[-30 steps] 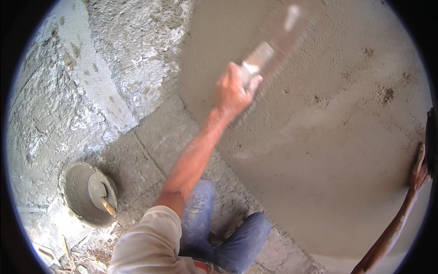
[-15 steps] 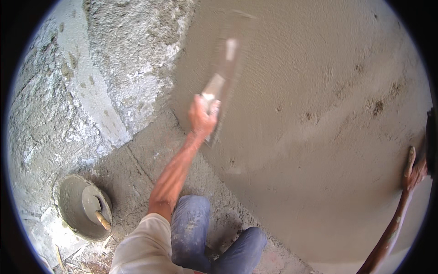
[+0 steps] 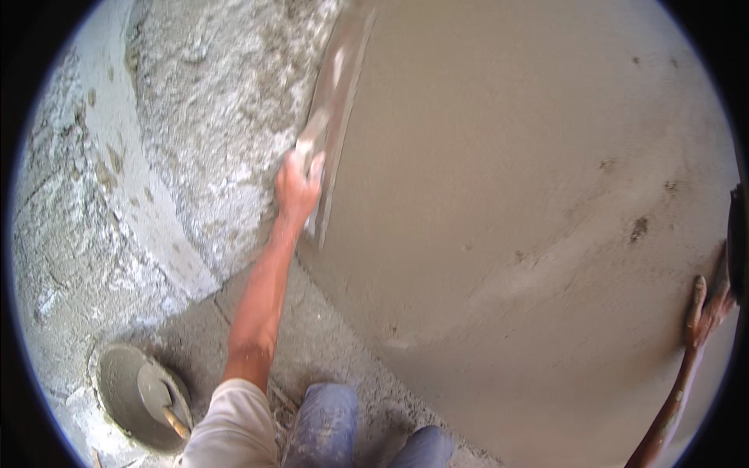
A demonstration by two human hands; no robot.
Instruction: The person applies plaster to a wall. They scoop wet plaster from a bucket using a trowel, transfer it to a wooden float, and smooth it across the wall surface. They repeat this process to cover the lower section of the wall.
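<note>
My left hand (image 3: 298, 187) is closed around the handle of a long, narrow plastering float (image 3: 331, 101). The float's blade lies along the left border of the smooth, wet grey mortar (image 3: 484, 195), where rough grey-white render (image 3: 226, 117) begins. Far to the right, my right hand (image 3: 708, 312) rests against the smooth mortar with its thumb and fingers stretched out. Its fingertips are partly hidden by a dark shape at the picture's rim.
A round mortar pan (image 3: 117, 374) stands on the ground at the lower left, with a wooden-handled trowel (image 3: 160, 394) in it. My knees, in dusty blue trousers (image 3: 324, 425), are at the bottom. Small dark pits (image 3: 640, 228) mark the mortar at right.
My left hand has swept the float leftward across the mortar to its left border. The view has shifted a little, so the pan and knees appear lower. My right hand stays against the mortar.
</note>
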